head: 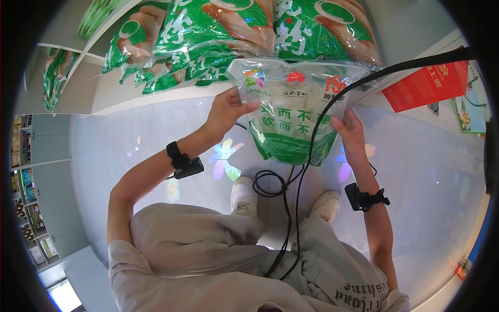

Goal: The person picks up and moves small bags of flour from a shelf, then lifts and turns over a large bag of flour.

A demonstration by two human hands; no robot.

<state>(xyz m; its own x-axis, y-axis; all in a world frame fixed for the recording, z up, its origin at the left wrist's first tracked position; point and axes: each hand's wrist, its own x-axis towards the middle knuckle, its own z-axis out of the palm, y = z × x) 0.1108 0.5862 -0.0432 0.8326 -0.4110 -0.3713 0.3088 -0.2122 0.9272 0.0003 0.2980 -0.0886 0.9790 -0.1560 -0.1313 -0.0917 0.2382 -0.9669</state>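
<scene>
Between my hands is a clear and green printed plastic food bag [288, 132], held up over the floor before the shelf. My left hand [228, 111] grips its left side, the thumb lying on the front. On the opposite edge, my right hand [349, 130] has its thumb on the front and its fingers behind. The bag's contents look pale, but I cannot tell what they are. A black cable passes in front of the bag. Just beyond, larger green bags [218, 27] lie stacked on a white shelf [117, 95].
A red printed box or card [427, 87] stands at the right of the shelf. More green packets [58, 78] sit in compartments at the left. A looped black cable [269, 183] hangs above my shoes. Grey cabinets [58, 195] line the far left.
</scene>
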